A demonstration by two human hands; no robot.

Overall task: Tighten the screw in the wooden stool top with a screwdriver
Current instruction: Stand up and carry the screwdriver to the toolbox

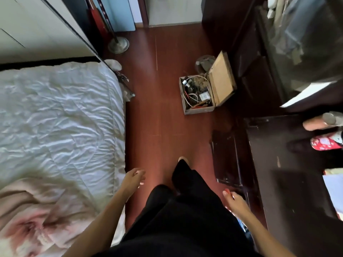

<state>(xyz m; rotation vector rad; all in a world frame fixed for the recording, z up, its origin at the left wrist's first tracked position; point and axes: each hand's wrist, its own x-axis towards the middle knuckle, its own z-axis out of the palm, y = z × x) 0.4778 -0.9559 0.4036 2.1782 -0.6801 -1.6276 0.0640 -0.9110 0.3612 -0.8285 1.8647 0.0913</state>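
Note:
I stand on a reddish wooden floor between a bed and dark furniture. My left hand point(134, 176) hangs by the bed's edge with loosely curled fingers and holds nothing. My right hand point(234, 199) hangs beside the dark cabinet, fingers relaxed, also empty. An open wooden toolbox point(199, 95) sits on the floor ahead, its lid propped up to the right, filled with wires and small parts. No stool top, screw or screwdriver can be made out in this view.
A bed with a white quilt point(59, 117) fills the left. A dark cabinet point(289, 164) and a dresser point(259, 62) line the right. A lamp base point(118, 45) stands on the floor at the back. My black trousers and one foot point(182, 160) point forward.

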